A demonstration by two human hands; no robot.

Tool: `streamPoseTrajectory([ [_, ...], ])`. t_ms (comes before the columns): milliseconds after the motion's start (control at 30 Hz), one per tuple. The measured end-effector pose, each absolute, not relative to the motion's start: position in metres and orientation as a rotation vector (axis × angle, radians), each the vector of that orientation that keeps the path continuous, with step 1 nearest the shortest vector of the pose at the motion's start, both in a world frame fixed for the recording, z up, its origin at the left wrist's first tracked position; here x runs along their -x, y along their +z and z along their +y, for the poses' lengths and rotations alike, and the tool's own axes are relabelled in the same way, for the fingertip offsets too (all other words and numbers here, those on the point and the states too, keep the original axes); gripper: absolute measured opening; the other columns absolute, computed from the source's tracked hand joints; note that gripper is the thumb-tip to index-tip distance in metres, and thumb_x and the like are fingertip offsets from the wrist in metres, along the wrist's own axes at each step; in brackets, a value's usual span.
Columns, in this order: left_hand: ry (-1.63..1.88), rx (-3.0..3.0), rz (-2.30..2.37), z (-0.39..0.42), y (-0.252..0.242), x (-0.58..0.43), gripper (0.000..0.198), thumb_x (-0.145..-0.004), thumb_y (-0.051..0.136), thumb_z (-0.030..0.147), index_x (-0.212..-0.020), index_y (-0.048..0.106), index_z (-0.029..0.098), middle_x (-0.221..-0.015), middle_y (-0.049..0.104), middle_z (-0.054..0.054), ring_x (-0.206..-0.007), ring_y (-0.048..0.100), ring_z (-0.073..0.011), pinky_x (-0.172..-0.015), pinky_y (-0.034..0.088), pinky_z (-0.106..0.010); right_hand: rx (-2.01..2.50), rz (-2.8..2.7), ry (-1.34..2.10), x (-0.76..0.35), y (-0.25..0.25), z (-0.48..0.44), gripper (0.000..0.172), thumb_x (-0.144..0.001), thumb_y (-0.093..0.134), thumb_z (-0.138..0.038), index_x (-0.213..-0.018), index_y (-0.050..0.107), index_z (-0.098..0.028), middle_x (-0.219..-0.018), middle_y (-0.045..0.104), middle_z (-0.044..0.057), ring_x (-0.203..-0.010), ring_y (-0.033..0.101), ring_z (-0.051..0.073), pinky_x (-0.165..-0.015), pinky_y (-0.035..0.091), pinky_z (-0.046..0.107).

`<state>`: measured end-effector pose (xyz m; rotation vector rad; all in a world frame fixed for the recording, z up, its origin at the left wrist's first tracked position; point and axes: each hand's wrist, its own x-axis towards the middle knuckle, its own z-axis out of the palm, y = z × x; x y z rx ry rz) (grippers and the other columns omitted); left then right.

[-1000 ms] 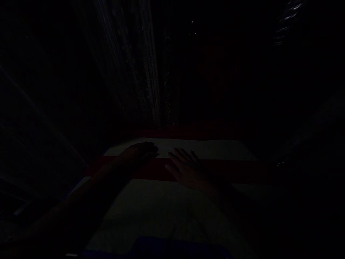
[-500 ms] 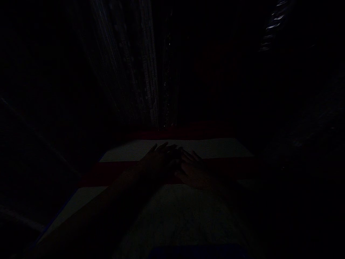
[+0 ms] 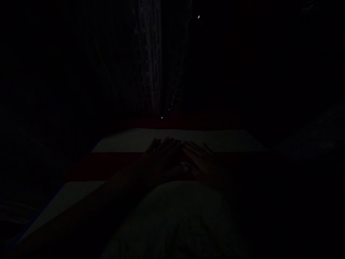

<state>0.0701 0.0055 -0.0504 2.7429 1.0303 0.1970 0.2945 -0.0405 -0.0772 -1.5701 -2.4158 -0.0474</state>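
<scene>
The scene is very dark. My left hand [image 3: 161, 154] lies flat with its fingers stretched forward on a pale cloth with a red stripe [image 3: 102, 165]. My right hand [image 3: 201, 160] lies flat beside it, fingers apart, thumb close to the left hand. Both rest on the red stripe, side by side, holding nothing.
A second red band [image 3: 188, 121] runs along the far edge of the cloth. Behind it hangs a dim patterned curtain [image 3: 148, 72]. A blue edge [image 3: 27, 226] shows faintly at the lower left. Everything else is black.
My left hand slid right, crossed over the right hand, and now lies beside it. The view has tilted slightly, so the cloth sits higher in frame.
</scene>
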Motion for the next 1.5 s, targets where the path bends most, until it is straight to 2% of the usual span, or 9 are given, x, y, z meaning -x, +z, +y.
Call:
streamPoseTrajectory([
  [167, 0.196, -2.794, 0.923, 0.002, -0.047, -0.071, 0.088, -0.097, 0.025, 0.082, -0.166, 0.018, 0.028, -0.17, 0.013, -0.006, -0.159, 0.004, -0.0338, -0.125, -0.003, -0.062, 1.604, -2.387, -0.055, -0.299, -0.08, -0.04, 0.067, -0.105, 0.029, -0.056, -0.156, 0.041, -0.015, -0.163, 0.036, 0.01, -0.154, 0.03, 0.026, -0.127, 0.02, 0.057],
  [400, 0.107, -2.793, 0.909, 0.0, -0.049, -0.073, 0.093, -0.098, 0.026, 0.081, -0.166, 0.017, 0.019, -0.17, 0.01, -0.008, -0.159, 0.006, -0.0335, -0.126, 0.002, -0.061, 1.577, -2.369, 0.046, -0.305, -0.078, -0.039, 0.073, -0.103, 0.03, -0.061, -0.157, 0.039, -0.014, -0.167, 0.027, 0.008, -0.155, 0.026, 0.024, -0.128, 0.022, 0.051],
  [700, 0.198, -2.786, 0.896, 0.002, -0.056, -0.072, 0.09, -0.097, 0.029, 0.082, -0.166, 0.02, 0.025, -0.17, 0.016, -0.007, -0.158, 0.012, -0.0342, -0.126, 0.002, -0.06, 1.568, -2.402, 0.021, -0.306, -0.079, -0.039, 0.071, -0.104, 0.03, -0.062, -0.158, 0.039, -0.016, -0.165, 0.032, 0.009, -0.154, 0.028, 0.024, -0.128, 0.021, 0.051],
  [933, 0.101, -2.757, 0.897, 0.0, -0.047, -0.071, 0.09, -0.099, 0.028, 0.08, -0.166, 0.017, 0.021, -0.17, 0.01, -0.005, -0.159, 0.008, -0.0324, -0.127, 0.002, -0.059, 1.585, -2.46, 0.032, -0.307, -0.079, -0.036, 0.074, -0.104, 0.025, -0.063, -0.159, 0.035, -0.014, -0.167, 0.029, 0.01, -0.156, 0.024, 0.024, -0.128, 0.022, 0.053],
  [1200, 0.103, -2.795, 0.899, 0.001, -0.048, -0.069, 0.09, -0.1, 0.028, 0.078, -0.166, 0.017, 0.018, -0.17, 0.012, -0.007, -0.159, 0.009, -0.0317, -0.127, 0.004, -0.059, 1.601, -2.472, 0.042, -0.303, -0.071, -0.04, 0.075, -0.105, 0.024, -0.063, -0.159, 0.035, -0.012, -0.167, 0.027, 0.008, -0.156, 0.023, 0.024, -0.128, 0.02, 0.053],
  [1367, 0.157, -2.839, 0.881, 0.002, -0.055, -0.067, 0.092, -0.099, 0.023, 0.081, -0.166, 0.017, 0.019, -0.169, 0.013, -0.009, -0.158, 0.009, -0.032, -0.126, 0.005, -0.06, 1.621, -2.462, -0.084, -0.293, -0.061, -0.045, 0.074, -0.104, 0.023, -0.066, -0.161, 0.031, -0.02, -0.17, 0.015, 0.003, -0.158, 0.013, 0.029, -0.127, 0.014, 0.062],
  [1500, 0.143, -2.849, 0.885, 0.002, -0.053, -0.069, 0.093, -0.099, 0.026, 0.08, -0.166, 0.018, 0.016, -0.169, 0.015, -0.011, -0.158, 0.011, -0.0337, -0.126, 0.007, -0.063, 1.587, -2.503, -0.066, -0.289, -0.065, -0.046, 0.075, -0.105, 0.02, -0.065, -0.162, 0.026, -0.017, -0.169, 0.019, 0.003, -0.157, 0.019, 0.026, -0.128, 0.018, 0.059],
])
